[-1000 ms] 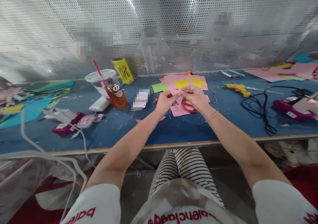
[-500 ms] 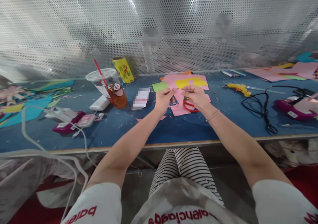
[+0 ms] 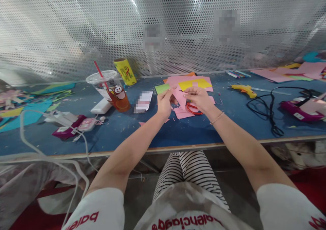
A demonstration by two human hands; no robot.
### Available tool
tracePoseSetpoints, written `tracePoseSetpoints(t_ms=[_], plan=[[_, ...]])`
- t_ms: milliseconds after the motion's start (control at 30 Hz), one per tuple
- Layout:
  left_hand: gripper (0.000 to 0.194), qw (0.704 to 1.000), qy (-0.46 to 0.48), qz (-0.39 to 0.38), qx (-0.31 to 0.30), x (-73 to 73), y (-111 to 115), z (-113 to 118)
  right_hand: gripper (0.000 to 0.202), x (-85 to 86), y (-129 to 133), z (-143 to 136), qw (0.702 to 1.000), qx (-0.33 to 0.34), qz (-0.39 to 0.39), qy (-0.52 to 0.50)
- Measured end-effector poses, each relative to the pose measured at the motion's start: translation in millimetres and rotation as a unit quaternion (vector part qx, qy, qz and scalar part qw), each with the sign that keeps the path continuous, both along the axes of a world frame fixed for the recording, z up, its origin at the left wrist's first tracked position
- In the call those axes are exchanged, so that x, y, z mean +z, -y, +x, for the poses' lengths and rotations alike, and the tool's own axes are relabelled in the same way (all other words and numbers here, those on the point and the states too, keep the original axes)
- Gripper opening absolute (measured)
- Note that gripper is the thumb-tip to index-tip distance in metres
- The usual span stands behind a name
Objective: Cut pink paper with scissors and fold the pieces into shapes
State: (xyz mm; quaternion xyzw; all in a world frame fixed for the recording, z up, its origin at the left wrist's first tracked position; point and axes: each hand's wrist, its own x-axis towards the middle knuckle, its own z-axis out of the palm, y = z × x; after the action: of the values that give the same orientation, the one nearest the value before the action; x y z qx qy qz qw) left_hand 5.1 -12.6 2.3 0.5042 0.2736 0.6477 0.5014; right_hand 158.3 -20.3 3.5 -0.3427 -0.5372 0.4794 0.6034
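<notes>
Between my two hands a small piece of pink paper [image 3: 180,98] is held above the table, one corner pointing down. My left hand [image 3: 165,102] pinches its left edge with closed fingers. At its right edge my right hand [image 3: 197,97] grips with thumb and fingertips. Below the hands lie red-handled scissors [image 3: 194,109], their blades hidden, on pink paper scraps [image 3: 182,113]. Just beyond are a large pink sheet [image 3: 175,81], a yellow paper strip [image 3: 195,84] and a green paper piece [image 3: 161,88].
Left of my hands are a phone [image 3: 143,101], an iced-drink cup [image 3: 112,92], a yellow tube [image 3: 125,71] and a purple power strip [image 3: 68,128] with white cables. On the right lie a yellow glue gun [image 3: 244,90] and its black cord [image 3: 267,107]. A perforated metal panel [image 3: 178,29] stands behind.
The pink paper has been tilted and turned in my fingers. My left hand has rotated, its fingers now more upright, while my right hand has moved slightly left.
</notes>
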Motion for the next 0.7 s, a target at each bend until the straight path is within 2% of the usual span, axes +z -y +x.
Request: tracePoseSetpoints(t_ms=[167,433,533,633,700], plan=[[0.036,0.999,0.002,-0.001,0.051,7.4,-3,-6,0.029,0.4,-1,5,1.0,-0.01,-0.02,-0.007],[0.031,0.983,-0.134,0.047,0.116,4.0,2,-2,0.027,-2.1,-2,5,0.998,-0.045,0.0,0.038],[0.032,0.986,-0.117,0.036,0.109,2.2,-1,-3,0.027,-2.8,-2,4,0.998,-0.038,0.002,0.046],[0.033,0.994,-0.079,0.031,0.075,-1.1,-3,-3,0.028,-2.9,-2,3,0.998,-0.039,-0.003,0.041],[0.034,0.992,-0.107,0.038,0.045,-3.3,-1,0,0.027,-3.4,-2,4,0.998,-0.05,0.0,0.029]])
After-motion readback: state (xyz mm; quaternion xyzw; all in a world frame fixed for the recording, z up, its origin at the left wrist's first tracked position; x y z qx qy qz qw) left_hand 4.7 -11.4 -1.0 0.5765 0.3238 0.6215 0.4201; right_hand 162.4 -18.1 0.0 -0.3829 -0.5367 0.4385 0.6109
